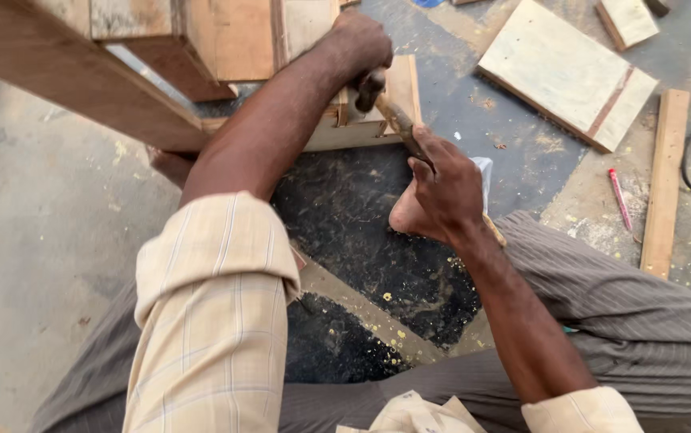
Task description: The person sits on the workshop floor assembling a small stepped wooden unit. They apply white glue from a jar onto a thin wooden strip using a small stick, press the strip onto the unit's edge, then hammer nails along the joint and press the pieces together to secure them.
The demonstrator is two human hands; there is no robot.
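Fingers (429,156) of the right hand (441,188) wrap tightly around a wooden hammer handle (400,124), with the head end raised toward the work. The left hand (359,44) is closed and pressed on top of a small wooden frame piece (377,112), apparently pinching something small at the strike point; what it grips is hidden. This frame piece sits on the floor just ahead of the knees, against a larger brown timber assembly (121,72). Risk assessment: the left fingertips lie very close to the hammer's path, so a glancing blow could land on them, and the light frame could shift if the steadying pressure slackens. Materials: the frame is pale, flat-sawn board with square edges; the floor (40,240) is rough concrete dusted with yellowish sawdust. A pale rectangular board (562,72), a narrow timber strip (666,176) and a red pencil (620,198) lie well apart to the right.
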